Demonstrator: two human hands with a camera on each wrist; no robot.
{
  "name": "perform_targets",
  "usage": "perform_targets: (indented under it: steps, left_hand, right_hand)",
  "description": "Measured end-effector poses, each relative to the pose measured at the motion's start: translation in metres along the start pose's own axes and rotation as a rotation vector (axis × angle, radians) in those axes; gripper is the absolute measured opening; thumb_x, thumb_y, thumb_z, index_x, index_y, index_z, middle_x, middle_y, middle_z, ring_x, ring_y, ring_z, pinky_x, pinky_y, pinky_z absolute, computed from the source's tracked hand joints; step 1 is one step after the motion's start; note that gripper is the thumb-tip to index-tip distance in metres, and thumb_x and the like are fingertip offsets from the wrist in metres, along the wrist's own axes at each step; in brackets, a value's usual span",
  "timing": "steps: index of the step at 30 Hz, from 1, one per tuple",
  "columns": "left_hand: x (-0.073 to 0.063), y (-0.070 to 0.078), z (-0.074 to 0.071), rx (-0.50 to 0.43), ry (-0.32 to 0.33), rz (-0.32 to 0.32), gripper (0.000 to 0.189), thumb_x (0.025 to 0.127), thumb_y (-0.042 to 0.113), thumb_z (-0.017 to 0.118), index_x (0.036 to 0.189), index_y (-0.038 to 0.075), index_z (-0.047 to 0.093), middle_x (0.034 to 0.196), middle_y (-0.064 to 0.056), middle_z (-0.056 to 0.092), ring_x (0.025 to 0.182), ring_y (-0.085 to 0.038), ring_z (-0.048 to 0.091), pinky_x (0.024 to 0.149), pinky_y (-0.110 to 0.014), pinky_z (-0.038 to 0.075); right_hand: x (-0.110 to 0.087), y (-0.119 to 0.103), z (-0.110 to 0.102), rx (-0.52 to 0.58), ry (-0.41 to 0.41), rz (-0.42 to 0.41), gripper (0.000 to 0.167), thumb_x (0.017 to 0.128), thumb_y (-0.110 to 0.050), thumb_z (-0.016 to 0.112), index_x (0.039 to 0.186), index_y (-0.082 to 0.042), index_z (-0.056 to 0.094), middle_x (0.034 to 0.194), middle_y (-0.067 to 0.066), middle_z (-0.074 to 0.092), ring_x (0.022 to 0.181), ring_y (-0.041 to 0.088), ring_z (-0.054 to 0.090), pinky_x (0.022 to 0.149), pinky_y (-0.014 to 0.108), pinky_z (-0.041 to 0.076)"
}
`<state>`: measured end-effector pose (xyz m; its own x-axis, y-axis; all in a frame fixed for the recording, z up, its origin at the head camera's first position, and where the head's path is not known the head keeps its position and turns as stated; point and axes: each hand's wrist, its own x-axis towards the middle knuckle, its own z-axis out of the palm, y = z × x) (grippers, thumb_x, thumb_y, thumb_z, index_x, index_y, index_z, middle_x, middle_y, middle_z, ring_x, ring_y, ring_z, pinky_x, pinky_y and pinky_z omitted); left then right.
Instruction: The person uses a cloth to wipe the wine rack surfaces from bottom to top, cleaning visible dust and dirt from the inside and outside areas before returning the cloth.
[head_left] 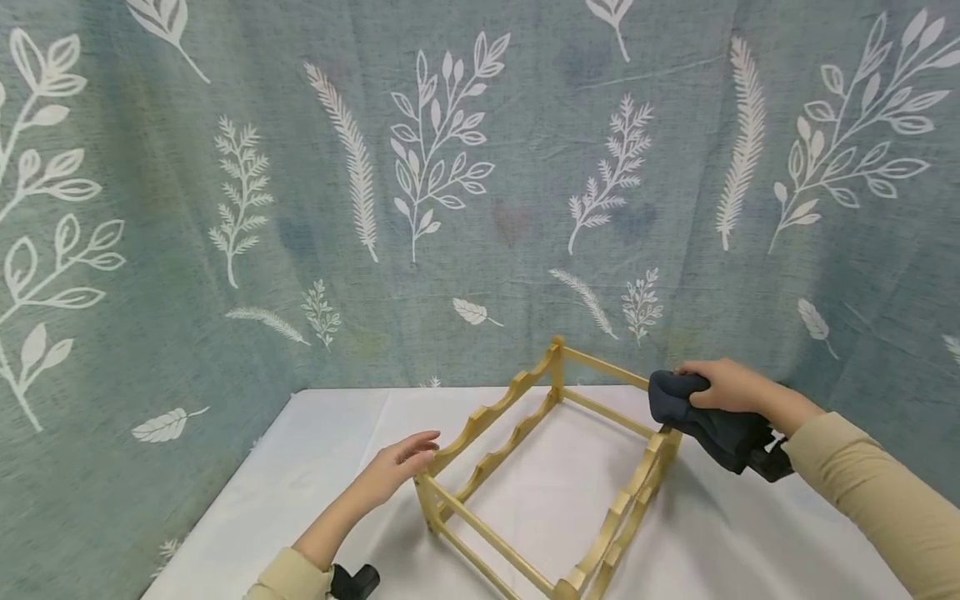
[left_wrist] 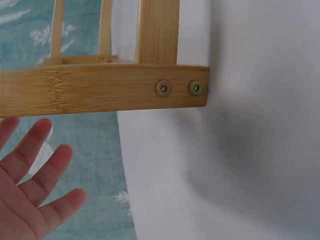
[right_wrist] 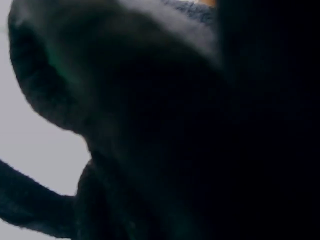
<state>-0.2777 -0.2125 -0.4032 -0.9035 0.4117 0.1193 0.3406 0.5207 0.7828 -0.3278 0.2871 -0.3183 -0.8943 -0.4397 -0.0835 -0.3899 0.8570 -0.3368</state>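
Observation:
A light wooden rack (head_left: 491,534) with wavy-edged rails stands at an angle on the table. My left hand (head_left: 397,468) is at its left corner, fingers fairly straight. In the left wrist view, its spread fingers (left_wrist: 56,162) lie beside a rack bar (left_wrist: 100,90) with two screws; contact there is unclear. My right hand (head_left: 723,385) grips a bunched dark cloth (head_left: 693,417) from above at the rack's right corner, partly hiding that corner. The dark cloth (right_wrist: 45,85) fills most of the right wrist view, hiding the right hand there.
Under the rack is a table with a white covering (head_left: 330,442). Behind and at the sides hangs a blue-green curtain (head_left: 510,167) printed with white leaves. A black device (head_left: 356,582) sits at the left wrist, and another dark one (head_left: 772,460) at the right.

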Motion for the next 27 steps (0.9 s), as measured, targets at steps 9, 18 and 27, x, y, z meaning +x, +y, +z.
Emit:
perform_targets:
  steps: [9, 18, 27]
  left_hand:
    - [0.026, -0.012, -0.016, -0.056, 0.024, -0.201, 0.051, 0.097, 0.041, 0.040, 0.135, 0.008, 0.045, 0.134, -0.016, 0.048, 0.116, -0.033, 0.049, 0.097, -0.055, 0.035]
    - [0.053, -0.019, -0.026, -0.012, 0.084, -0.363, 0.072, 0.091, 0.059, 0.038, 0.138, 0.005, 0.039, 0.134, -0.021, 0.046, 0.111, -0.039, 0.051, 0.094, -0.058, 0.034]
    - [0.021, 0.041, -0.003, 0.302, 0.288, -0.019, 0.074, 0.088, 0.042, 0.057, 0.141, -0.001, 0.028, 0.141, -0.024, 0.034, 0.128, -0.042, 0.032, 0.102, -0.057, 0.029]
  right_hand:
    - [-0.039, -0.011, 0.011, -0.022, 0.049, -0.021, 0.043, 0.084, -0.011, 0.057, 0.123, 0.004, 0.051, 0.115, 0.027, 0.057, 0.081, 0.026, 0.059, 0.064, 0.038, 0.044]
    - [-0.062, -0.018, 0.023, -0.060, 0.133, -0.093, 0.038, 0.080, -0.008, 0.060, 0.117, 0.001, 0.057, 0.112, 0.019, 0.061, 0.096, 0.032, 0.061, 0.068, 0.034, 0.049]
    - [-0.067, -0.030, 0.009, -0.063, 0.215, -0.028, 0.039, 0.082, -0.007, 0.061, 0.119, 0.001, 0.052, 0.110, 0.024, 0.060, 0.090, 0.034, 0.061, 0.064, 0.038, 0.050]
